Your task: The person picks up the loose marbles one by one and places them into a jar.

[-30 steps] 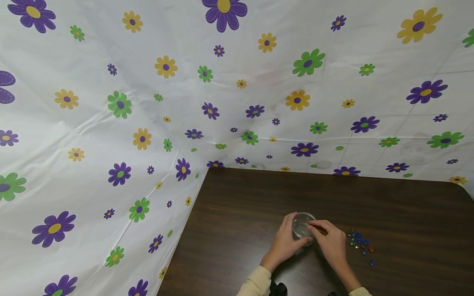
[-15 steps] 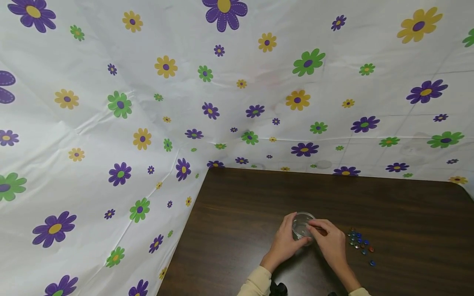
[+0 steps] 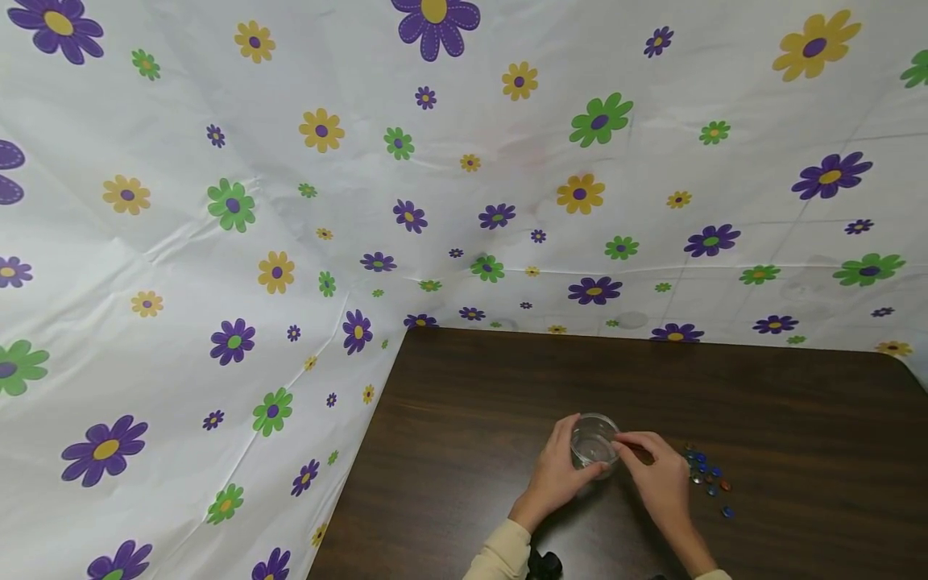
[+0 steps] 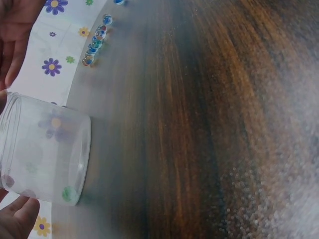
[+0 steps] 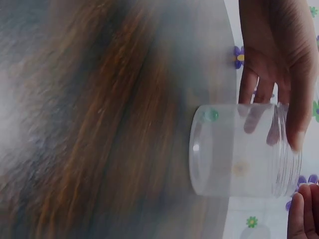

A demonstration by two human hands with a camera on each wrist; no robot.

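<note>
My left hand (image 3: pixel 557 469) grips a clear plastic jar (image 3: pixel 596 441) from its left side, fingers behind and thumb in front. The jar stands upright with its mouth uncovered. Low inside it sits a green glass marble (image 5: pixel 211 115), which also shows through the wall in the left wrist view. My right hand (image 3: pixel 661 477) is at the right side of the jar's rim, thumb and forefinger tips close together. Whether anything small is between them is hidden. Right of that hand lie several loose glass marbles (image 3: pixel 714 473) in blue, orange and clear tones, partly covered by it.
The dark wood table (image 3: pixel 464 403) bears everything. A white flowered sheet (image 3: pixel 181 282) hangs along its left and back edges. One blue marble (image 3: pixel 727 511) lies apart, nearer me. A black object (image 3: pixel 545 565) shows by my left wrist.
My right hand has shifted right, from over the jar's mouth to its rim, and now covers part of the marble group. The left hand keeps its hold on the jar.
</note>
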